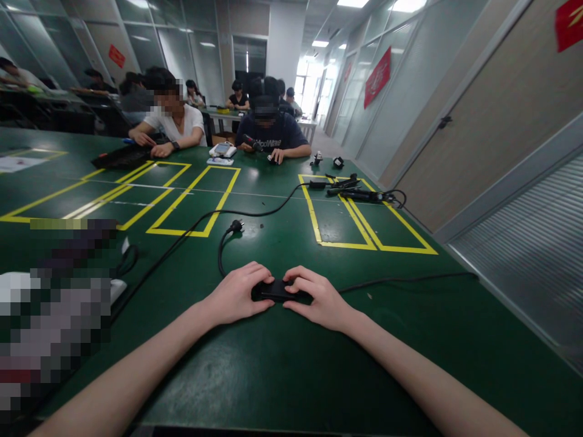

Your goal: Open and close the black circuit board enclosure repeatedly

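On the green table lies a black power adapter (277, 291), a flat box-shaped block with a cord at each end. My left hand (241, 294) grips its left end, fingers on the far side and thumb on the near side. Around the right end my right hand (316, 297) is closed in the same way. From the left end a short black cord curves away to a power plug (235, 226) with its prongs pointing right. A thin black cable (405, 280) runs off to the right from the other end. My fingers hide both ends of the adapter.
Yellow tape rectangles (208, 229) mark the green table (255, 376). A long black cable (237, 212) crosses it towards black tools (359, 193) at the back right. Two people sit across the table, one holding a dark tool (253, 144). Blurred items fill the left edge.
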{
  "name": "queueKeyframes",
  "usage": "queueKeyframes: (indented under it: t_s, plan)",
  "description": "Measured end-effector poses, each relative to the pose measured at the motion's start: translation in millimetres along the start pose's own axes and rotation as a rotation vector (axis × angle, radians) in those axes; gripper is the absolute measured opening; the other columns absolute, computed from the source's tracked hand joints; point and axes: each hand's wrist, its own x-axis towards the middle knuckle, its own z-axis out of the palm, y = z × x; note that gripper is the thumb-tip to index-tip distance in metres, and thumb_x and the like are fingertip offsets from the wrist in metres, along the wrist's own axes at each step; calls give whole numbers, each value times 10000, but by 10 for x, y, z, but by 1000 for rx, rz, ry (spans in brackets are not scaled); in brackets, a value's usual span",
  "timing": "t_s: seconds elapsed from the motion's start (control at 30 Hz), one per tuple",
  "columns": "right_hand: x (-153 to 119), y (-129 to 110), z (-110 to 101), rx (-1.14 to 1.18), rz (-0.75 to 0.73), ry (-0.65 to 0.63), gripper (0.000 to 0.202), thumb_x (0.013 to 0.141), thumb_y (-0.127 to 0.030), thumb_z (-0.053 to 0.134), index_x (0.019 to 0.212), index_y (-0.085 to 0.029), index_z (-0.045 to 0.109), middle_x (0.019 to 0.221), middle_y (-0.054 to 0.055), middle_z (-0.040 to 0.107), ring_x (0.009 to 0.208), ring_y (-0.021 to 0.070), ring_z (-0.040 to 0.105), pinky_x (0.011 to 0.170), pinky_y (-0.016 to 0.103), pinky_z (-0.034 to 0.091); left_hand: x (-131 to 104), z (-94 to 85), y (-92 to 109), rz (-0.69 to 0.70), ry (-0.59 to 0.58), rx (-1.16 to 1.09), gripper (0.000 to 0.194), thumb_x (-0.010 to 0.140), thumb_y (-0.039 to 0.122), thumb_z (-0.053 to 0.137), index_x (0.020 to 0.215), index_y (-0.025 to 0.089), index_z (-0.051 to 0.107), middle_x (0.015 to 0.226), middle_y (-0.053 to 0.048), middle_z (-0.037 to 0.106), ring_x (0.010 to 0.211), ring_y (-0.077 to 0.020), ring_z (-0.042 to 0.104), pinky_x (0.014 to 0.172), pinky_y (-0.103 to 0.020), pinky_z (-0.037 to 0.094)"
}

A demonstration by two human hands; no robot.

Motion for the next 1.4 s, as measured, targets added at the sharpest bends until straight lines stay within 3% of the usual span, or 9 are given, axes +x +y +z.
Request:
queueKeyframes:
  t_s: [0.2, 0.37, 0.57, 0.7, 0.9, 1.07, 1.2, 1.3, 1.4]
  plan:
    - [-11, 25, -7, -71, 18, -45, 294, 846, -178, 796, 1060, -206, 596, 1239, 138, 683, 1115, 272, 685, 909, 414, 586, 16, -26, 24, -19, -41, 62, 199, 901, 257, 724, 1070, 196, 637, 1031, -58, 713, 957, -242, 668, 819, -341, 526]
    - [-11, 51, 12, -203, -59, -31, 288, 955, -217, 687, 1232, -187, 618, 1202, 148, 724, 1051, 274, 703, 883, 421, 582, 33, 20, 58, 21, -54, 170, 290, 926, 330, 711, 1163, 179, 640, 1088, -85, 732, 989, -265, 668, 863, -381, 516]
    - [31, -5, -32, -267, -96, -58, 233, 1033, -265, 583, 1227, -152, 643, 1055, 136, 765, 902, 258, 707, 780, 401, 556, 49, 19, 64, 123, -59, 262, 209, 1006, 364, 630, 1084, 177, 684, 975, -61, 748, 897, -234, 644, 807, -367, 457]
    - [25, -17, -50, -246, -137, -30, 312, 1015, -282, 609, 1299, -158, 633, 1133, 154, 760, 1018, 275, 716, 876, 434, 582, 43, -6, 93, 141, -56, 262, 229, 1007, 396, 619, 988, 179, 690, 894, -51, 727, 845, -228, 613, 778, -363, 437]
    - [4, -16, -48, -282, -133, 55, 276, 990, -280, 646, 1238, -166, 691, 1089, 150, 763, 1033, 279, 717, 852, 430, 609, 37, 24, 86, 186, 12, 225, 256, 1013, 397, 609, 1130, 179, 676, 1082, -81, 746, 1022, -254, 634, 863, -383, 468]
    - [14, 2, -66, -255, -177, 72, 289, 989, -311, 664, 1239, -168, 692, 1083, 136, 780, 1005, 253, 740, 839, 394, 619, 37, 56, 67, 192, -19, 242, 264, 1018, 394, 615, 1133, 164, 678, 1096, -87, 759, 993, -260, 642, 859, -402, 459]
    - [18, -47, -118, -367, -318, 102, 257, 1031, -242, 578, 1242, -137, 680, 1097, 131, 797, 997, 252, 739, 798, 387, 620, 36, 67, 88, 121, -11, 184, 412, 967, 504, 671, 1204, 168, 674, 1096, -98, 747, 1003, -272, 634, 877, -405, 475]
    - [14, -111, -166, -497, -467, 103, 259, 1025, -133, 542, 1240, -133, 687, 1200, 106, 789, 1103, 252, 717, 843, 380, 614, 37, 46, 99, 34, -35, 75, 414, 1009, 557, 577, 1039, 165, 706, 945, -77, 723, 902, -243, 627, 819, -368, 484]
    - [10, -133, -187, -561, -512, 100, 255, 1031, -112, 539, 1215, -156, 710, 1242, 87, 778, 1179, 236, 698, 879, 353, 611, 34, 18, 91, -49, -115, -25, 461, 1075, 520, 456, 861, 177, 677, 811, -34, 665, 767, -189, 609, 707, -305, 452]
